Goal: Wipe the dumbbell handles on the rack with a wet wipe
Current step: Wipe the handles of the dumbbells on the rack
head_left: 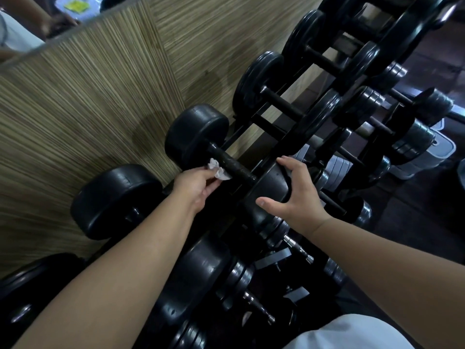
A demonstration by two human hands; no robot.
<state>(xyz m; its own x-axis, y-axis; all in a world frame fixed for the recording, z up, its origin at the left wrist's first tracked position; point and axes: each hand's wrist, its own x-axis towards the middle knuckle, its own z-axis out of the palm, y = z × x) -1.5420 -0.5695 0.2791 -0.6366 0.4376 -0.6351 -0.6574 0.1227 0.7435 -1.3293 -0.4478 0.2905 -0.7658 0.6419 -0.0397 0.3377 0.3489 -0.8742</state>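
A black dumbbell lies across the top of the black rack (314, 122), its dark, worn handle (234, 165) between a far head (196, 134) and a near head (269, 190). My left hand (196, 185) pinches a crumpled white wet wipe (219, 170) against the left side of that handle. My right hand (294, 192) is spread over the near head, thumb and fingers gripping its rim. More black dumbbells (276, 91) sit along the rack beyond, and another large one (115, 200) lies nearer on the left.
A striped wood-pattern wall (100, 96) runs along the left behind the rack. Lower tiers hold smaller plate dumbbells with chrome handles (299, 248). Another person's arm (30, 18) shows at the top left. Grey equipment (432, 147) stands on the dark floor at right.
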